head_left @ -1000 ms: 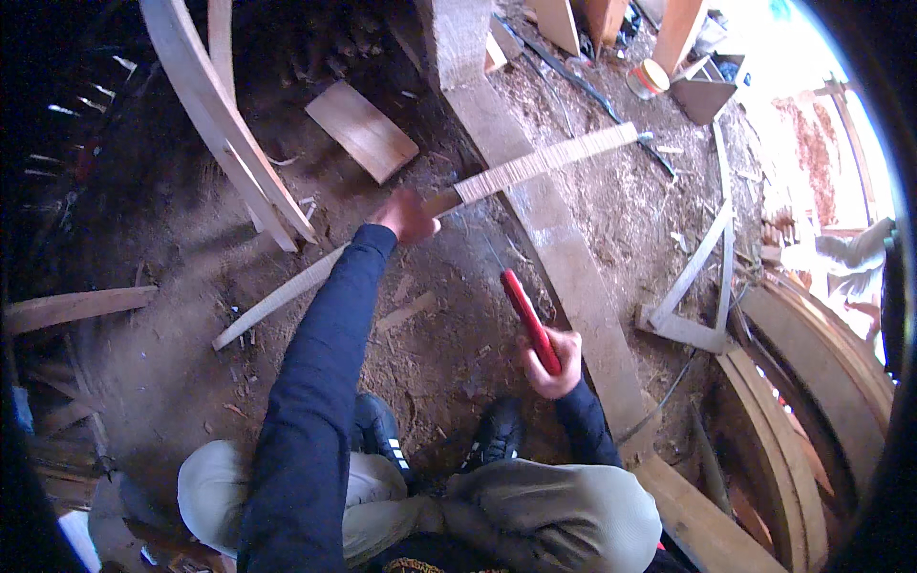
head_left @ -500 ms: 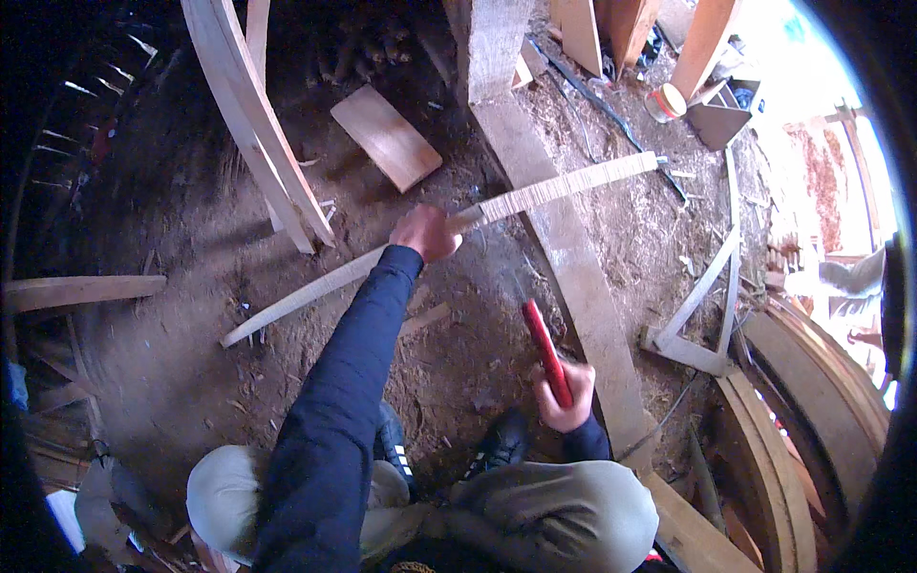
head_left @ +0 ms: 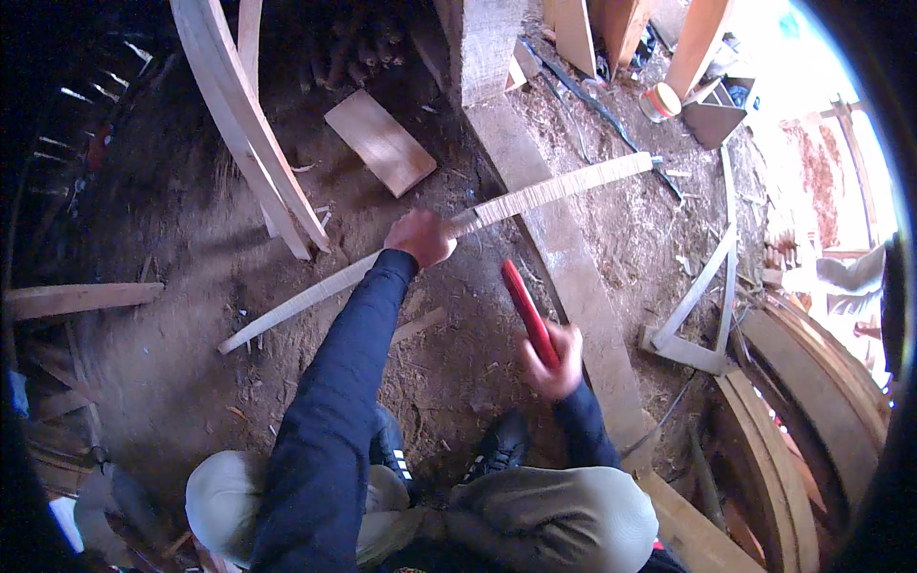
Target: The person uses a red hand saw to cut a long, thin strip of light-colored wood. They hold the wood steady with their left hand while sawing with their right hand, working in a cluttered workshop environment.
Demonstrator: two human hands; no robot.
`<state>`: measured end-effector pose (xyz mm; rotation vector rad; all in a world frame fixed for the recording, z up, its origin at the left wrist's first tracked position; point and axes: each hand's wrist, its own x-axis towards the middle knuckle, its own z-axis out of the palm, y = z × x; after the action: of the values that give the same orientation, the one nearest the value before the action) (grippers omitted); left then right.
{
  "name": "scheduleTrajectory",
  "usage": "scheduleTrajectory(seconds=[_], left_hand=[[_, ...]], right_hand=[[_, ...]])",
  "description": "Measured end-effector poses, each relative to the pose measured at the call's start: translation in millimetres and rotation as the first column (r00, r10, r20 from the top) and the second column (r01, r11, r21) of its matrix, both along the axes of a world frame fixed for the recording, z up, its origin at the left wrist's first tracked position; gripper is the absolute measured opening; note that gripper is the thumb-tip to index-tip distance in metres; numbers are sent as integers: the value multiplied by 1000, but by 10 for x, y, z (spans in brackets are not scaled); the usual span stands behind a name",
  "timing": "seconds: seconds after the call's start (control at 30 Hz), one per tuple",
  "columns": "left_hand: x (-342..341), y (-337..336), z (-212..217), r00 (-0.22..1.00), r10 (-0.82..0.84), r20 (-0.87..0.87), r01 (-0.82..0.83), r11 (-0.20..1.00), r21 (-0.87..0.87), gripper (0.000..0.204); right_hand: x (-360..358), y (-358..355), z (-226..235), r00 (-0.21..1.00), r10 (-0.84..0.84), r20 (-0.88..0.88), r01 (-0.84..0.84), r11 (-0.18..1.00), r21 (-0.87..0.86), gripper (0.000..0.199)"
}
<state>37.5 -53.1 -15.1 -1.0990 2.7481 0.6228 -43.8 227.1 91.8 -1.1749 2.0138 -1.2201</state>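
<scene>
My left hand (head_left: 420, 239) is closed around the middle of a long, slightly curved wooden strip (head_left: 564, 191). Fine crosswise lines mark the strip's pale right half. Its right part crosses above a flat plank, and its left end reaches down toward the dirt floor. In my right hand (head_left: 554, 361) is a tool with a long red handle (head_left: 527, 310), slanting up and left. The handle's front tip lies just below the strip, apart from it in this view. Whatever extends beyond that tip is too blurred to make out.
The long plank (head_left: 597, 325) runs along the floor on my right. A short board (head_left: 382, 143) lies ahead, beside leaning curved timbers (head_left: 253, 134). Right of the plank are an angled wooden frame (head_left: 702, 296), curved timbers (head_left: 764, 449) and a small tub (head_left: 661, 101). Another person's sleeve (head_left: 850, 277) shows far right.
My right hand has moved up and slightly left, bringing the red handle closer to the strip. My left hand keeps its hold, and the strip stays nearly in place.
</scene>
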Motion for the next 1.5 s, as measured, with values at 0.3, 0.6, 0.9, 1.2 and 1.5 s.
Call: scheduleTrajectory(seconds=[0.3,0.6,0.9,1.2,1.5], left_hand=[[56,-2,-109,999,-30,-28,29,998,-64,38],[81,-11,-225,999,15,-34,-19,995,-94,40],[77,33,-125,1000,28,7,-27,994,-109,39],[134,157,-113,999,-21,-33,17,992,-125,34],[191,109,-103,991,-79,-112,47,963,-264,30]], right_hand=[[4,-135,60,998,30,-60,-26,998,59,15],[68,-145,140,994,10,-111,-10,1000,-5,15],[60,-95,262,983,34,-182,-48,996,-73,10],[25,-64,200,1000,17,-2,-17,1000,27,9],[7,-257,264,989,70,-130,-67,997,27,11]])
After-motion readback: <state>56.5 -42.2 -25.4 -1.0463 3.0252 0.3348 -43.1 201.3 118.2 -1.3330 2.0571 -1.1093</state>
